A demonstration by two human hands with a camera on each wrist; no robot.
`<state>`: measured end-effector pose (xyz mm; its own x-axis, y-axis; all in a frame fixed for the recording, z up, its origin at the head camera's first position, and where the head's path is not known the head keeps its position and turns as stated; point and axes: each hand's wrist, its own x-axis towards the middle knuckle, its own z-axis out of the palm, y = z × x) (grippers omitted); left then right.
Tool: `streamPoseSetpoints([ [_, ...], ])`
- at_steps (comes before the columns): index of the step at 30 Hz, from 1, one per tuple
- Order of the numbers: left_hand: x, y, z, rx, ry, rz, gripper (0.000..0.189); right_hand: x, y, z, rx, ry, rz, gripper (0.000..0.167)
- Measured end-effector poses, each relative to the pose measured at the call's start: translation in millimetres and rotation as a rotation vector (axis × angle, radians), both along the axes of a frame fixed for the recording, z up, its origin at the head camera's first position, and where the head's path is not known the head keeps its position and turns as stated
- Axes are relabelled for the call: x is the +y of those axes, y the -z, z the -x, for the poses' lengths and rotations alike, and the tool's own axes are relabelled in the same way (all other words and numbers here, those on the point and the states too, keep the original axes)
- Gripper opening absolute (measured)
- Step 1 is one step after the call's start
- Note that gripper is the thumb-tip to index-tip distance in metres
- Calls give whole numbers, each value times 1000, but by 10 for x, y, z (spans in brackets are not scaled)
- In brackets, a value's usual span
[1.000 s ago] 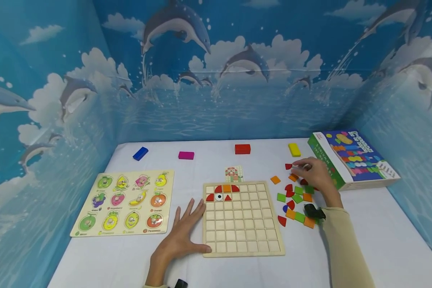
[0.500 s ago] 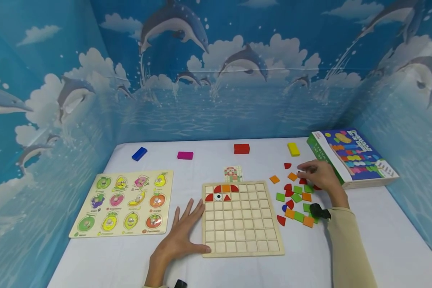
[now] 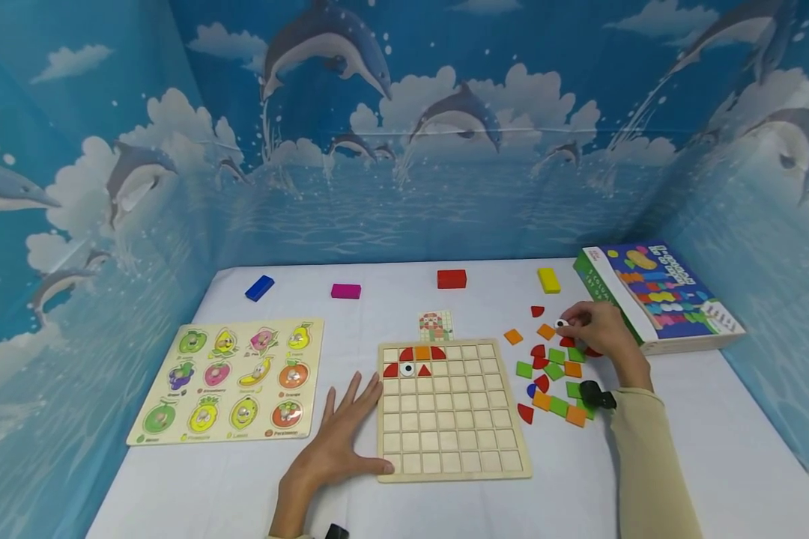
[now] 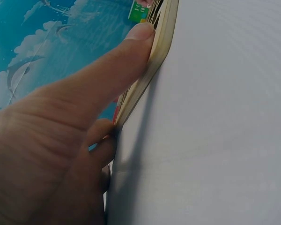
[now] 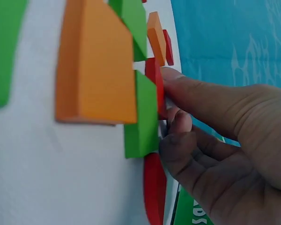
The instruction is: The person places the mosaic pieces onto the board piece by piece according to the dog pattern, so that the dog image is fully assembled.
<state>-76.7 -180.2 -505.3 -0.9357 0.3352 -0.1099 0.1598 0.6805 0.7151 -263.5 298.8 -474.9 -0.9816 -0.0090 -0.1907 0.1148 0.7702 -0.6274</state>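
A square wooden grid board (image 3: 455,404) lies on the table, with several pieces in its top rows: red quarter-round pieces, an orange square, a red triangle and a white eye piece (image 3: 407,368). My left hand (image 3: 337,438) spreads its straight fingers along the board's left edge; in the left wrist view the thumb (image 4: 117,61) rests on the board's rim. Over the loose pieces to the right, my right hand (image 3: 600,332) pinches another white round eye piece (image 3: 561,323) between thumb and fingers. Red, green and orange pieces (image 5: 98,65) lie close by in the right wrist view.
A small pattern card (image 3: 435,326) lies behind the board. At left is a fruit puzzle board (image 3: 225,382). Blue (image 3: 259,288), magenta (image 3: 346,291), red (image 3: 452,279) and yellow blocks (image 3: 549,281) line the back. A game box (image 3: 661,296) stands at back right.
My right hand has shifted slightly right and toward me, away from the red quarter-round piece at the back. The eye piece in its fingers now shows its face. My left hand stays put.
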Motion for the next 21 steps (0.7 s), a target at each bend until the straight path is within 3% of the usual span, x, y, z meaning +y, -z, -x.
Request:
streamPoseSetpoints([
  [5,-3,2,-8,-8,-2,3,132,8,6,4,3,6,40,32],
  [11,-3,11,-10,-2,-1,3,132,-115,-59,-13,24,22,150,42],
  [17,-9,6,-9,7,0,6,133,-431,-171,-41,79,-91,254,40],
  [21,-9,6,-5,14,7,2,133,-635,-206,-62,58,-152,338,33],
])
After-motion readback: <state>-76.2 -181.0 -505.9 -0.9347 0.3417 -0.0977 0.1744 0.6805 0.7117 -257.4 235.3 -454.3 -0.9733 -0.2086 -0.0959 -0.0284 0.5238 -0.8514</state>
